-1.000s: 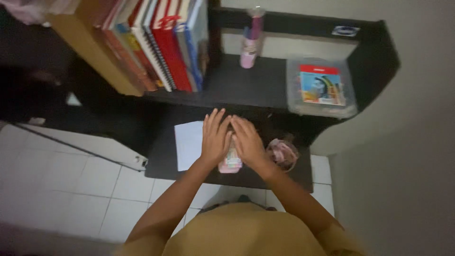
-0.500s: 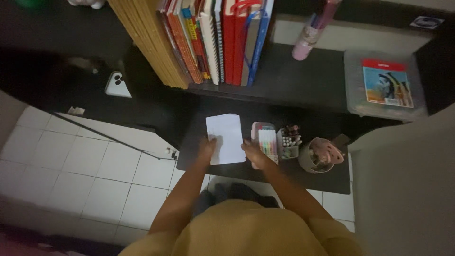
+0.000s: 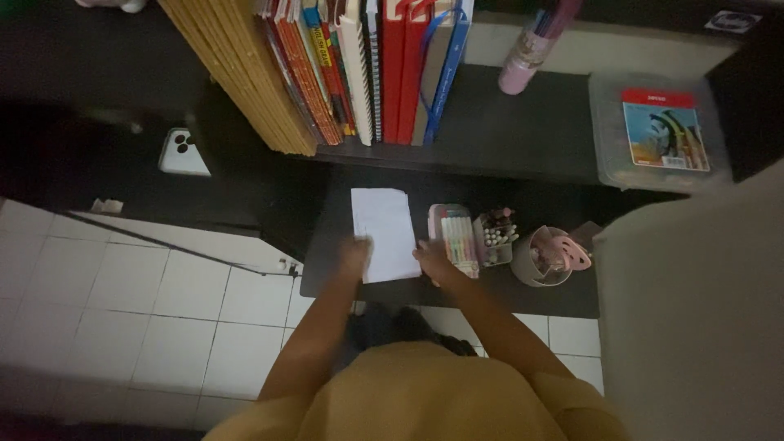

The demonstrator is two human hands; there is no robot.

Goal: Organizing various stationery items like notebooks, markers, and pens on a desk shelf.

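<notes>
A flat white sheet of paper (image 3: pixel 385 233), rectangular and slightly creased, lies on the dark table (image 3: pixel 531 294) near its front edge. The left hand (image 3: pixel 355 255) rests at the sheet's lower left corner and the right hand (image 3: pixel 431 260) at its lower right edge; both are blurred, so I cannot tell whether either grip is clenched or merely touching. Just right of the paper sits a pink pen case (image 3: pixel 454 238), then a small box of markers (image 3: pixel 495 237) and a round pale cup (image 3: pixel 545 260). Above, a shelf holds upright books (image 3: pixel 384 69) and a clear plastic box (image 3: pixel 657 135).
</notes>
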